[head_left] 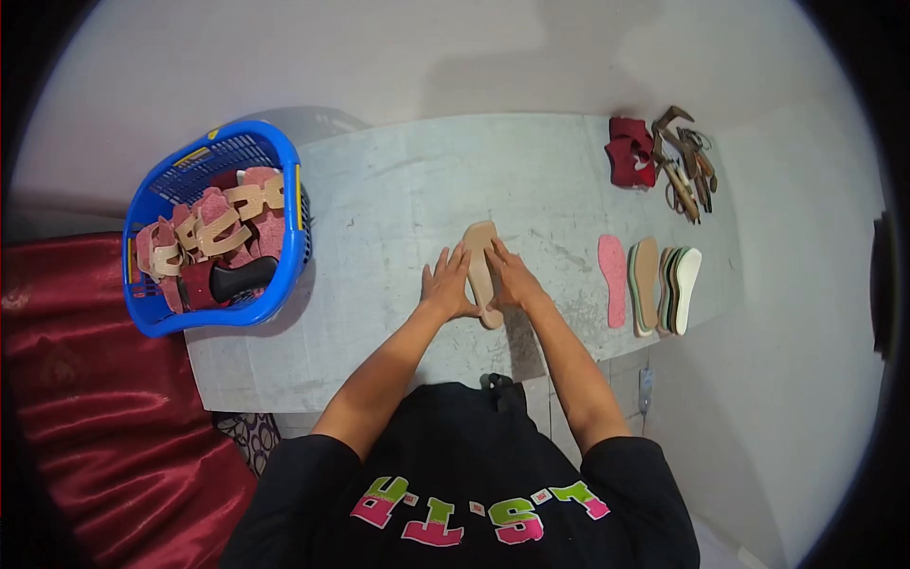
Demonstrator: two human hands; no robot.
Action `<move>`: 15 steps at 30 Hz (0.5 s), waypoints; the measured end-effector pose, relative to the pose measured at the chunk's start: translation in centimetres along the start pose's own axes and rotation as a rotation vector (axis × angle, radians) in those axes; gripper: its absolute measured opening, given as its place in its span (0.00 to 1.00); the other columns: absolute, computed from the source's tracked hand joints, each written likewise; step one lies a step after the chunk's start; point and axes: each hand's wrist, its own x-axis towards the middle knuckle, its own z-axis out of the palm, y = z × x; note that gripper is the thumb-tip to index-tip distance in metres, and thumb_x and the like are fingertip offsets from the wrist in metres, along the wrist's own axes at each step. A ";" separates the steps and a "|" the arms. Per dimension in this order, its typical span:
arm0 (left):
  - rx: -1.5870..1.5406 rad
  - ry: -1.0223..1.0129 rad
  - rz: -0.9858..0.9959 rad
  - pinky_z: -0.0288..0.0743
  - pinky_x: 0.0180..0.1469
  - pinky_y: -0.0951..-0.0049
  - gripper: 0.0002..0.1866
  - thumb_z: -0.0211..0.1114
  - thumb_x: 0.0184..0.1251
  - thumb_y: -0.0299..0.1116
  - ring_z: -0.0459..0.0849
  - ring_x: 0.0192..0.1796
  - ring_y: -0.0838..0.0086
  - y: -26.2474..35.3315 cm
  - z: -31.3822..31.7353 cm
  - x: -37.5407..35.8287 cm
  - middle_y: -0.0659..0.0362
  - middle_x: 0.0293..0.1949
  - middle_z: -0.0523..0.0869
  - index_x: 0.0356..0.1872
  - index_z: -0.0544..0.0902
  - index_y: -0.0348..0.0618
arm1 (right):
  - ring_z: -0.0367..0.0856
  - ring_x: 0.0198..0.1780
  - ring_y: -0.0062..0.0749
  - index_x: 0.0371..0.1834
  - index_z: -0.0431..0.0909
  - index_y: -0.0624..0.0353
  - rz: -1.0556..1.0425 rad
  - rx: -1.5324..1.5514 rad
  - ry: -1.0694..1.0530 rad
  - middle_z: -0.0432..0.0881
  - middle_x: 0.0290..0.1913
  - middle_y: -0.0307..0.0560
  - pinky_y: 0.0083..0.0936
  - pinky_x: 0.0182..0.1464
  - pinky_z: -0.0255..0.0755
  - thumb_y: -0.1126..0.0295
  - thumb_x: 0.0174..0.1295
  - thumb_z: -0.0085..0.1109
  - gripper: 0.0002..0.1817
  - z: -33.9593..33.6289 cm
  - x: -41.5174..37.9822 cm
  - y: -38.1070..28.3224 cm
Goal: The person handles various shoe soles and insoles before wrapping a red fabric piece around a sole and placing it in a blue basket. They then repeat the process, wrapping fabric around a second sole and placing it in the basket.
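Note:
A beige shoe sole (481, 275) lies lengthwise on the grey-white table, wide end away from me. My left hand (445, 286) rests along its left edge with the fingers spread and the thumb reaching toward the narrow near end. On the opposite edge lies my right hand (514, 279), fingers stretched forward and touching the sole. Neither hand is wrapped round it. Parts of the sole's sides are hidden under the fingers.
A blue basket (289, 180) of pink, beige and dark red sandal parts stands at left. To the right lie a pink sole (613, 282), beige soles (646, 284) and a white-topped stack (688, 289). Dark red pieces (629, 154) and hand tools (690, 166) sit back right.

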 end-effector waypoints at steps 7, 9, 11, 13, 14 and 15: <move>0.023 -0.001 -0.044 0.52 0.73 0.25 0.76 0.89 0.28 0.55 0.43 0.84 0.53 1.0 1.1 0.9 0.60 0.84 0.40 0.82 0.50 0.48 | 0.65 0.72 0.55 0.79 0.56 0.58 0.122 -0.084 0.023 0.50 0.83 0.48 0.40 0.69 0.73 0.71 0.23 0.87 0.70 -0.6 -0.5 -2.3; 0.026 0.029 -0.023 0.52 0.72 0.24 0.76 0.89 0.27 0.53 0.42 0.84 0.52 1.0 2.0 0.9 0.61 0.84 0.39 0.82 0.50 0.48 | 0.66 0.72 0.55 0.79 0.56 0.58 0.123 -0.095 0.014 0.51 0.83 0.49 0.38 0.69 0.73 0.69 0.24 0.87 0.69 -0.4 -0.5 -2.1; 0.025 0.046 -0.056 0.51 0.73 0.25 0.76 0.89 0.27 0.52 0.40 0.84 0.53 1.2 2.1 0.8 0.62 0.84 0.38 0.82 0.49 0.50 | 0.67 0.70 0.54 0.79 0.57 0.57 0.103 -0.109 0.042 0.51 0.83 0.50 0.37 0.69 0.73 0.68 0.24 0.87 0.69 -0.1 -0.7 -1.7; 0.026 0.049 -0.064 0.50 0.73 0.24 0.76 0.89 0.26 0.49 0.41 0.84 0.53 1.9 1.9 0.8 0.61 0.84 0.39 0.82 0.49 0.49 | 0.68 0.69 0.53 0.79 0.57 0.58 0.088 -0.109 0.077 0.53 0.82 0.52 0.36 0.68 0.73 0.67 0.24 0.87 0.69 0.2 -0.7 -1.5; 0.016 0.048 -0.097 0.49 0.73 0.24 0.77 0.90 0.25 0.46 0.42 0.84 0.53 2.3 1.8 0.8 0.61 0.84 0.40 0.82 0.48 0.48 | 0.68 0.69 0.52 0.79 0.57 0.58 0.093 -0.101 0.079 0.53 0.82 0.52 0.36 0.67 0.73 0.67 0.26 0.86 0.67 0.1 -0.8 -1.6; 0.024 0.050 -0.083 0.49 0.73 0.24 0.77 0.90 0.25 0.46 0.42 0.84 0.53 2.4 2.0 0.9 0.61 0.84 0.40 0.82 0.48 0.48 | 0.68 0.69 0.52 0.79 0.57 0.58 0.096 -0.093 0.077 0.53 0.82 0.52 0.36 0.67 0.73 0.68 0.28 0.85 0.66 0.0 -1.0 -1.7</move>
